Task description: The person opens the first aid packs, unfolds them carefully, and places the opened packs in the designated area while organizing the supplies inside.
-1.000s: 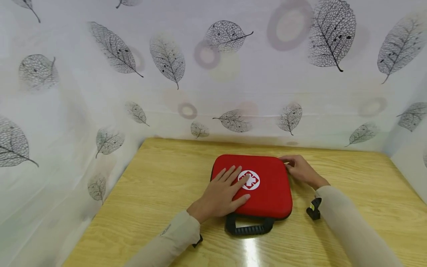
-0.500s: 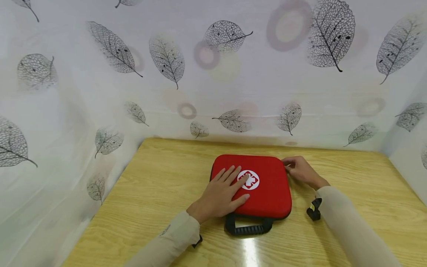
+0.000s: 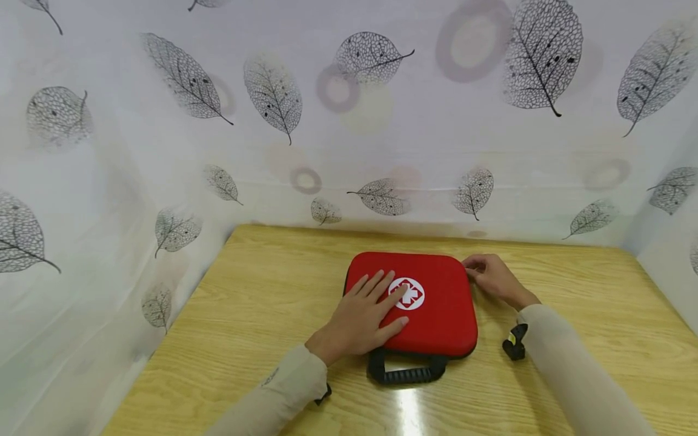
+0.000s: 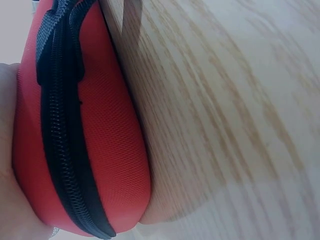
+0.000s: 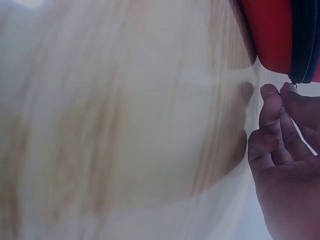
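Note:
A red first aid case (image 3: 436, 303) with a white cross emblem (image 3: 406, 294) lies flat on the table. Its black carry handle (image 3: 408, 375) points toward the person. Fingers spread, the left hand (image 3: 357, 318) rests on the left part of the lid. At the far right corner, the right hand (image 3: 493, 280) pinches the zipper pull (image 5: 294, 85) between thumb and index finger; the pull is mostly hidden by the fingertips. In the left wrist view, the black zipper (image 4: 62, 145) runs along the side with its teeth joined, and handle straps lie near the top.
The case stands on a glossy wood-grain table (image 3: 262, 290). Behind and beside it hangs a pale curtain (image 3: 327, 145) printed with leaves. A black wrist device (image 3: 514, 342) sits at the right sleeve.
The right hand's fingertips have shifted very slightly to the right at the case's far right corner. The left hand and the case have stayed in place.

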`<action>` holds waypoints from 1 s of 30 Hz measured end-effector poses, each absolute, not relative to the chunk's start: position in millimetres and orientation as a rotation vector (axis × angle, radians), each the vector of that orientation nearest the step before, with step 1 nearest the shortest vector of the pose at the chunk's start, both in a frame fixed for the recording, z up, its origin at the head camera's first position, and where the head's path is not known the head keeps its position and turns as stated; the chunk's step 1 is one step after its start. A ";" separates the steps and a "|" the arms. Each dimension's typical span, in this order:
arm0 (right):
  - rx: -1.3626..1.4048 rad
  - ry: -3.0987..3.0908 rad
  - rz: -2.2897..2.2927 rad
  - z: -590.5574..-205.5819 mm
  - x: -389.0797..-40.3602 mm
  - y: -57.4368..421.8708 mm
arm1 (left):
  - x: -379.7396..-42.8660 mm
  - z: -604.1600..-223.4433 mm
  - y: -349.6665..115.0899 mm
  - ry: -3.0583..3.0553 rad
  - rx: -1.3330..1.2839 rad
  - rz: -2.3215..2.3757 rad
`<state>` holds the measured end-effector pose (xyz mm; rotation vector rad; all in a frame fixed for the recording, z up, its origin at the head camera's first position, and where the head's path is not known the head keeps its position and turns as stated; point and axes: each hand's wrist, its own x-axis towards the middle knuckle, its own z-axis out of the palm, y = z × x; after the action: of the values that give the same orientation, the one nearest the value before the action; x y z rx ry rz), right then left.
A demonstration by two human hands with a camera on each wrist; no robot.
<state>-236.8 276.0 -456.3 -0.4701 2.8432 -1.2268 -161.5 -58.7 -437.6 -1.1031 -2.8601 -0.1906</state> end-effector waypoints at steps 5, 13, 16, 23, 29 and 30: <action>-0.453 2.895 -1.197 -452.5 -233.2 278.1 | -161.7 -436.7 -59.0 -2.852 -1.105 -0.160; -0.460 2.933 -1.212 -451.0 -231.6 279.7 | -160.8 -435.7 -58.6 -2.870 -1.102 -0.127; -0.440 2.964 -1.167 -450.7 -231.6 279.4 | -160.4 -435.3 -57.8 -2.875 -1.098 -0.131; -0.436 2.993 -1.084 -449.0 -230.1 279.5 | -160.6 -434.7 -56.1 -2.904 -1.078 -0.126; -0.486 3.006 -1.077 -448.6 -227.4 279.2 | -160.6 -435.8 -55.4 -2.922 -1.067 -0.125; -0.491 3.009 -1.080 -448.5 -226.7 279.2 | -160.5 -436.0 -55.0 -2.925 -1.064 -0.124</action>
<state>-226.7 279.2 -448.5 -0.4913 3.0095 -1.0801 -160.5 -55.0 -436.0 -1.0644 -2.9253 -0.1244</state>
